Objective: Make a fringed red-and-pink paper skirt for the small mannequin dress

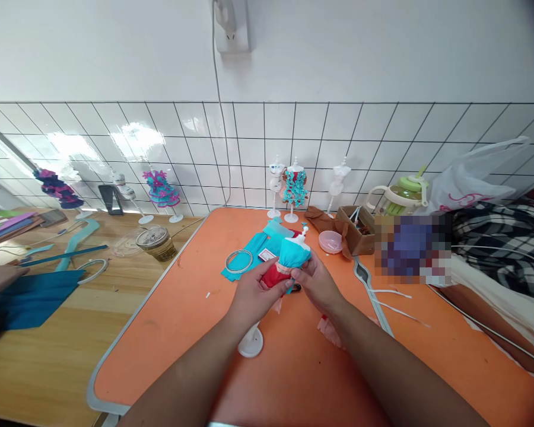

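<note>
Both my hands are closed around a small white dress form [251,343], tilted above the orange table. It wears a doll dress [293,254] with a turquoise top and a red lower part, a pale band between them. My left hand [260,290] grips the red part from the left, thumb across the front. My right hand [315,279] pinches the dress at its right side near the band. Behind them lies turquoise cloth [253,244] with a metal hoop [239,261] on it. A piece of pink trim [330,332] lies under my right forearm.
Other dress forms [295,187] stand along the tiled wall, some clothed. A pink dish [330,241] and a cardboard box [359,230] are at the back right. Scissors [362,271] lie right of my hands. At far left, another person's hand [2,279] is over blue cloth [40,296].
</note>
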A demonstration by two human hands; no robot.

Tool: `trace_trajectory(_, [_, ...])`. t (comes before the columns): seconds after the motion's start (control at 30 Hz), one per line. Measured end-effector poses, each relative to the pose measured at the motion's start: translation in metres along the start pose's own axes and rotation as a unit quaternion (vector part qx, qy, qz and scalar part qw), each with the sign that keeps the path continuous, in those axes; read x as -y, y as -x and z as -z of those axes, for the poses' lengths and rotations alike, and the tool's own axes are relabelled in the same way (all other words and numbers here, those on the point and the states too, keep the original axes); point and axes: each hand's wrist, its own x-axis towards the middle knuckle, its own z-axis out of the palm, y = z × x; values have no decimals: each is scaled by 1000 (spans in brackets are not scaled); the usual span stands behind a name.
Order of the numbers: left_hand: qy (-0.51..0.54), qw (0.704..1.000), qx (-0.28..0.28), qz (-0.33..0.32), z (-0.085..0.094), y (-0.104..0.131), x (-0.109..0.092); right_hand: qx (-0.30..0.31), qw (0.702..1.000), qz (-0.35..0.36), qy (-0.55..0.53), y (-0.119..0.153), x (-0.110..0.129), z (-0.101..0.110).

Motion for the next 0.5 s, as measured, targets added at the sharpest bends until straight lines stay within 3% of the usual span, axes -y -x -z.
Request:
trace_trajectory(0.13, [-140, 989, -42, -31, 18, -4, 0, 45, 996, -6, 72, -3, 18, 16])
trace_trajectory(0.27, [-328, 938, -6, -109, 23, -4, 1, 19, 975, 32, 218, 1, 42, 18])
trace_trajectory(0.37, [-373, 920, 3, -118, 18, -1, -1, -2, 948, 38, 316, 7, 50, 8])
trace_trajectory(0.5, [-402, 908, -11, -118, 14, 2, -2, -65, 926, 39, 370, 10, 48, -4])
